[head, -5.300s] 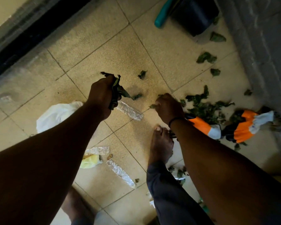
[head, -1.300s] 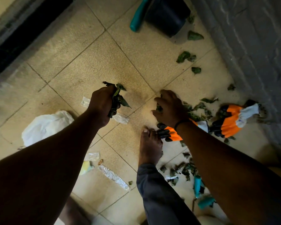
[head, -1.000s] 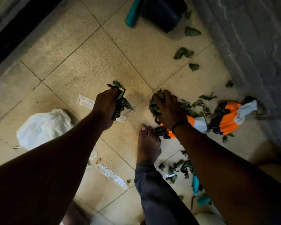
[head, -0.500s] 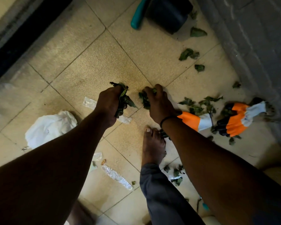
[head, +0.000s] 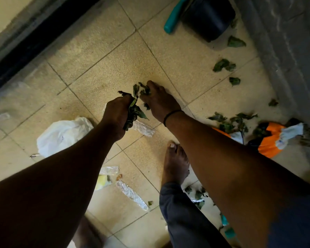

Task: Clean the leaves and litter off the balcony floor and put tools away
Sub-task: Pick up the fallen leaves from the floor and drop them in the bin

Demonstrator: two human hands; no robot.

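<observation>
My left hand (head: 117, 115) grips a bunch of green leaves (head: 133, 112) above the tiled balcony floor (head: 104, 68). My right hand (head: 158, 101) is right beside it, its fingers curled round a smaller clump of leaves (head: 141, 89) that touches the left bunch. More loose leaves (head: 231, 120) lie to the right by a pair of orange, black and white garden gloves (head: 274, 136). Single leaves (head: 222, 65) are scattered further back near the wall.
A dark pot (head: 208, 17) and a teal tool handle (head: 174, 15) stand at the back. A white plastic bag (head: 61, 135), clear wrappers (head: 131, 194) and yellow litter (head: 101, 181) lie at the left. My bare foot (head: 175, 165) stands in the middle. A grey wall (head: 290, 51) runs along the right.
My right hand scooped leaves from the pile by the gloves and carried them left, up against the bunch in my left hand. The left hand kept its grip.
</observation>
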